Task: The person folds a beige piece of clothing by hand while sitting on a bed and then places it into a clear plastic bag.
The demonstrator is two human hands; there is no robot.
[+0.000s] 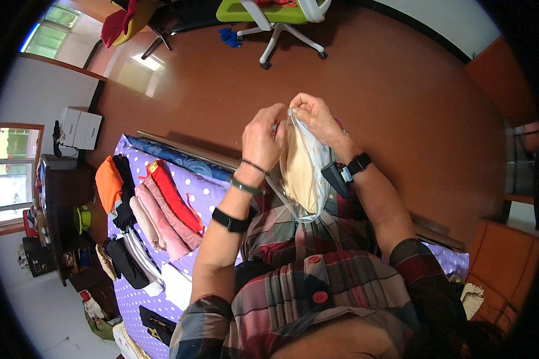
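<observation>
A clear plastic zip bag (306, 216) with a folded pale yellow cloth (298, 168) inside hangs in front of my body, over my lap. My right hand (316, 120) pinches the bag's top corner, thumb and forefinger at the end of the zip edge. Close beside it, my left hand (264, 137) grips the bag's other side with bent fingers. Its fingertips are partly hidden behind the hand. The bag's right face is whitish with a small print.
To the left, a purple polka-dot bedspread (130, 287) carries folded pink clothes (159, 215), a red garment (177, 197), an orange cloth (108, 184) and black garments (125, 262). A green swivel chair (269, 18) stands ahead on the brown floor (386, 89). An orange-brown chair (503, 264) is at right.
</observation>
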